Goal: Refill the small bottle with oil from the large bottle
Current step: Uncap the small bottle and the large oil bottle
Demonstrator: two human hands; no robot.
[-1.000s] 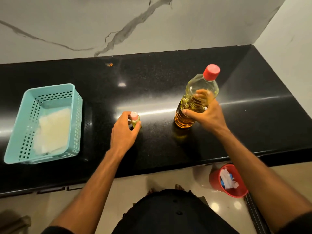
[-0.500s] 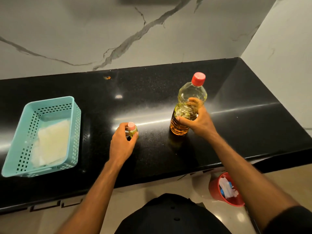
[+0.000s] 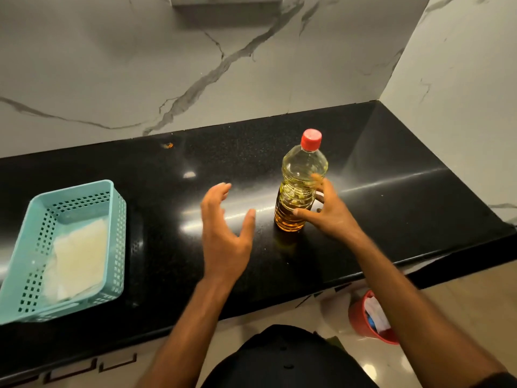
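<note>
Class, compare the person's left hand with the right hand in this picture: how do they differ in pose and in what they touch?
The left hand is open, fingers spread, holding nothing; the right hand curls around the large bottle. The left hand is above bare black counter with nothing in its grasp; the right hand's fingers press the bottle's lower ribbed body. Both reach forward over the counter, bare-armed.

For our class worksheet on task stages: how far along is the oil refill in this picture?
Done: nothing yet. The big bottle stands upright on the counter, with its red cap on. In hand: the right hand has its grip on the bottle's lower half, and the left hand is open, holding nothing. Left: uncapping, pouring, recapping. The small bottle is not in sight.
</note>
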